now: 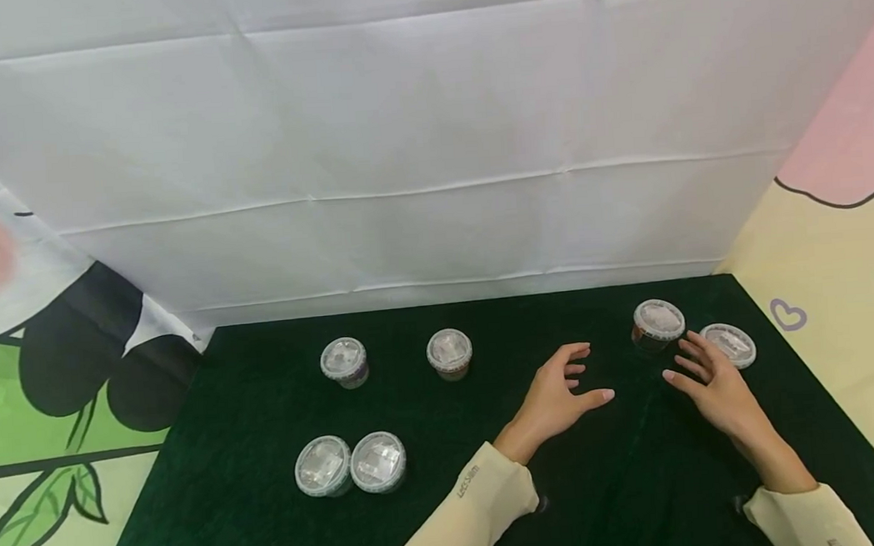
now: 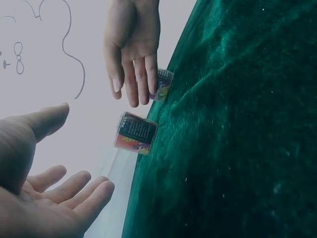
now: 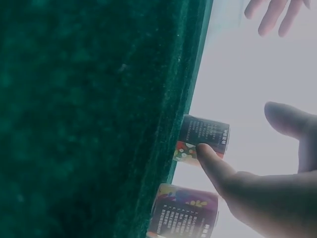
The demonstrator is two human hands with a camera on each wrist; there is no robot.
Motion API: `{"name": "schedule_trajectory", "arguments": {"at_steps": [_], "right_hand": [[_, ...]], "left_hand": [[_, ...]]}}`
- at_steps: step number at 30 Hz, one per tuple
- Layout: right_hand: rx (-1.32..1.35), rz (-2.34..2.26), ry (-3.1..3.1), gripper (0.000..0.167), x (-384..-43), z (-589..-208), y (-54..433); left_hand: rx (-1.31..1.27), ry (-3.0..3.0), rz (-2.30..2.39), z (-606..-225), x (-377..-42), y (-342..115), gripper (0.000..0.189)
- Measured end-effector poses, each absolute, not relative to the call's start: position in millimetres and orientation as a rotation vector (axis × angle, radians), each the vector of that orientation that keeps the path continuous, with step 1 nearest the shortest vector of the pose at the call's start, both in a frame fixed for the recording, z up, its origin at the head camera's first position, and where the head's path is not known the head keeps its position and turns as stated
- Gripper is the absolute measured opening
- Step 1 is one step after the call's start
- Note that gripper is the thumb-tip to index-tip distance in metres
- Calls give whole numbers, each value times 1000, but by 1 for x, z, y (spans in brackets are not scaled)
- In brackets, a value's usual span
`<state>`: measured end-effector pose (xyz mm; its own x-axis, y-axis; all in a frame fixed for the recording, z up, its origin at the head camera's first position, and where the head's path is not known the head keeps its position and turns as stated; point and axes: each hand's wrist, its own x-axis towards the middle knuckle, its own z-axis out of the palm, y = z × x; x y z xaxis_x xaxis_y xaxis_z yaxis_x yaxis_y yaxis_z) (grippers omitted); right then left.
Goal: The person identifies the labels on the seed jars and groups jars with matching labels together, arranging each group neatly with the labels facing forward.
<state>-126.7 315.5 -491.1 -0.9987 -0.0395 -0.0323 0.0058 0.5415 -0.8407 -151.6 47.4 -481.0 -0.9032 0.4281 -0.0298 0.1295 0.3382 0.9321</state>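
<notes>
My left hand (image 1: 550, 400) hovers over the cloth with its thumb and fingers spread apart, holding nothing. My right hand (image 1: 714, 385) is at the right side with its fingers apart, also holding nothing. Just beyond its fingertips stands a small tub (image 1: 659, 321) with a translucent lid. Beside that hand is a second lidded tub (image 1: 730, 345), its lower side partly hidden. In the right wrist view one finger overlaps a tub with a dark printed label (image 3: 203, 134); whether they touch I cannot tell. The left wrist view shows a labelled tub (image 2: 136, 133) beyond my left fingers.
Two lidded tubs, one at the back left (image 1: 344, 360) and one at the back middle (image 1: 450, 352), stand apart. Nearer, a pair of tubs (image 1: 323, 465) (image 1: 378, 462) sit side by side. Dark green cloth (image 1: 233, 503) covers the table. A white sheet (image 1: 414, 141) rises behind.
</notes>
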Motion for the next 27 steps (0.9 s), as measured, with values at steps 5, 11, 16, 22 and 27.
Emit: {"name": "schedule_trajectory", "arguments": {"at_steps": [5,11,16,22,27], "right_hand": [[-32,-1454,2697,85,-131,-488,315],[-8,-1422,2695,89,-137,-486,314],[38,-1403,2687,91,-142,-484,309],[73,-1431,2657,95,-148,-482,305],[85,-1436,2629,99,-151,-483,303]], "left_hand": [[497,2349,1564,-483,-155,58,69],[475,2353,1547,-484,-158,71,70],[455,2351,1551,-488,-163,80,74],[480,2363,1535,-495,-172,90,76],[524,2360,1498,-496,-179,97,76]]}}
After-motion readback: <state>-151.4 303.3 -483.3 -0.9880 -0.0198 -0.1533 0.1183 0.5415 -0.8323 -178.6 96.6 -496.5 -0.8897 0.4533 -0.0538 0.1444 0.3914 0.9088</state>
